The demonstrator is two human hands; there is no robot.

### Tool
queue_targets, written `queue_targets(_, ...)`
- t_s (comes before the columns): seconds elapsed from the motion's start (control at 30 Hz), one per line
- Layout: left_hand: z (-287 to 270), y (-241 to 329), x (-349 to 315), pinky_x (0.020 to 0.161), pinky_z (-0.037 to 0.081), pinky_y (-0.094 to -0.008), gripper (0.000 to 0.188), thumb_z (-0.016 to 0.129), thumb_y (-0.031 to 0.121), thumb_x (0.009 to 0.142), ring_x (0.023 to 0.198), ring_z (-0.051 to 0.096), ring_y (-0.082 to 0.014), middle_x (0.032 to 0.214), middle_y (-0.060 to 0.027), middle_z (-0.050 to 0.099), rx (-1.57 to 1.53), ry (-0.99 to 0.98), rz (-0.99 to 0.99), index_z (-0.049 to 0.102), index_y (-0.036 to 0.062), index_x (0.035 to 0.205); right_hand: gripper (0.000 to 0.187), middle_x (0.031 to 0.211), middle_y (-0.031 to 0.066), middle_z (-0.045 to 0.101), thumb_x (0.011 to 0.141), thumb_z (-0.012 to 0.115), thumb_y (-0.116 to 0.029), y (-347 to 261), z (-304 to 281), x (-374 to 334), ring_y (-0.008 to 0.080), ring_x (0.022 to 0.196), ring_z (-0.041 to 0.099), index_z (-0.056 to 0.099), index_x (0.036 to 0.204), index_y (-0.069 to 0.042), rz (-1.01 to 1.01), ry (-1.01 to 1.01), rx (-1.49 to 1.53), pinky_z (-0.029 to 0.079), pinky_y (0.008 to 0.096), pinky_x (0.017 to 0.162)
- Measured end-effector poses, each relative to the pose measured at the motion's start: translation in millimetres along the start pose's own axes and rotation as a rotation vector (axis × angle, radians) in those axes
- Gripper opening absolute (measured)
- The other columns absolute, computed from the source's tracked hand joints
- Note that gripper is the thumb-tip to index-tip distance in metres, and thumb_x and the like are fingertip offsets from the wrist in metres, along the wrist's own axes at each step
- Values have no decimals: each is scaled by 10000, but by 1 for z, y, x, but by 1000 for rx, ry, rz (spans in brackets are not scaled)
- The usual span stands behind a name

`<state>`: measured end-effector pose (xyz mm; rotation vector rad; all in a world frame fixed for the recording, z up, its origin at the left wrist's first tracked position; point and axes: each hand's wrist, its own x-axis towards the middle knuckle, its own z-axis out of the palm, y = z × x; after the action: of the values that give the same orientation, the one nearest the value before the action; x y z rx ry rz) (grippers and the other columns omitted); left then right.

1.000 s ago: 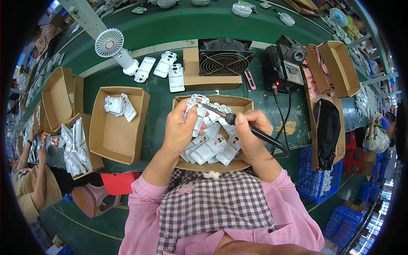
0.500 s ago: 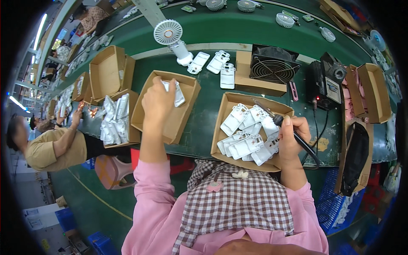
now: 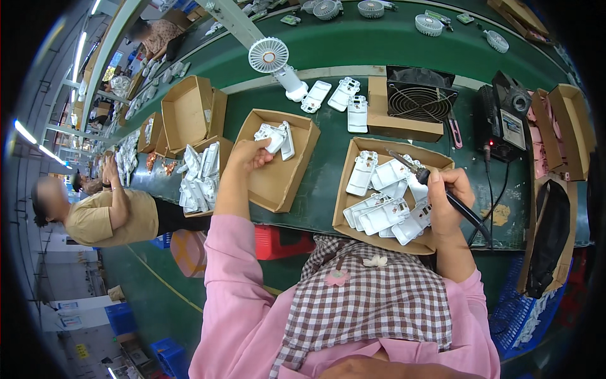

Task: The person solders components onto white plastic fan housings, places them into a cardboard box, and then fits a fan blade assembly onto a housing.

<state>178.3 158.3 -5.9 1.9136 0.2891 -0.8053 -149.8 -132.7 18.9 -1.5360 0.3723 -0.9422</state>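
Observation:
My left hand (image 3: 251,155) is closed at its fingertips on a white plastic fan-handle shell (image 3: 271,136), inside the left cardboard tray (image 3: 271,194). A second white shell (image 3: 288,141) leans just beside it, against the tray's far side. My right hand (image 3: 449,197) grips a soldering iron (image 3: 454,201) like a pen. The iron's metal tip points up and left over the right cardboard tray (image 3: 344,148), which holds several white shells (image 3: 384,216) with small metal parts at one end. The tip looks clear of the shells.
Three white shells (image 3: 344,93) lie beyond the trays, beside an assembled handheld fan (image 3: 269,55). A black blower fan (image 3: 421,95) and a black soldering station (image 3: 500,125) stand at the back right. Left is a box of shells (image 3: 201,175); a co-worker (image 3: 110,215) stands farther left.
The view has shifted, so the bench sits farther right. My left hand has drawn back nearer me in the left tray, now pinching a shell with another beside it. My right hand keeps the soldering iron.

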Motion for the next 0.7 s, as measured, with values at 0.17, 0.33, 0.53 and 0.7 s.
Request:
queue_targets(0.17,-19,2,-16,628,503,-369,184,621,2,761,726,630,-290,840,-128,657,866,221,706,585,-15,941,149,656,-24,533,849,666,-57,1,0,0,20,587,428,545,773,-18,22,-1,40,344,190,522)
queue_targets(0.33,0,27,-21,836,458,-407,292,602,-72,668,1016,549,-335,981,-123,609,1161,132,1405,544,60,922,148,656,-22,523,847,666,-61,4,-1,-1,23,577,423,545,774,-17,22,2,50,337,191,516)
queue_targets(0.53,-4,22,-22,811,462,-400,284,663,-23,721,993,585,-315,1033,-123,642,1177,111,960,552,59,969,150,652,-19,520,847,665,-64,5,0,-1,28,574,423,544,774,-15,11,22,-3,338,193,518)
queue_targets(0.7,-15,21,-24,727,474,-273,326,640,103,873,887,608,-115,980,-34,655,394,-230,408,564,14,1178,153,665,-13,532,851,660,-65,1,1,-1,32,580,428,540,771,-16,30,21,9,344,196,521)
